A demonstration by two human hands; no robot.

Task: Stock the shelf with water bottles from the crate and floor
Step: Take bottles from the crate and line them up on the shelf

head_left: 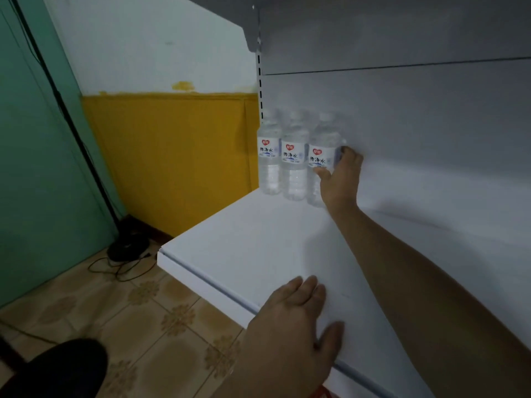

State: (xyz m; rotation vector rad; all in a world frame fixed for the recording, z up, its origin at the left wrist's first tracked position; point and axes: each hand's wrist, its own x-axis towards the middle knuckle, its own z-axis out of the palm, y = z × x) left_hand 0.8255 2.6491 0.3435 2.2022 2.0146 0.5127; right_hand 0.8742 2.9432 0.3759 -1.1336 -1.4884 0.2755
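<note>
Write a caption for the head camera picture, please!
Right hand grips the third water bottle in a row at the white shelf's back corner; left hand rests flat near its front edge.

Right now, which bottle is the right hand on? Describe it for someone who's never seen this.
On the white shelf, three water bottles stand in the back left corner. It is the rightmost bottle, the only one the right hand grips.
</note>
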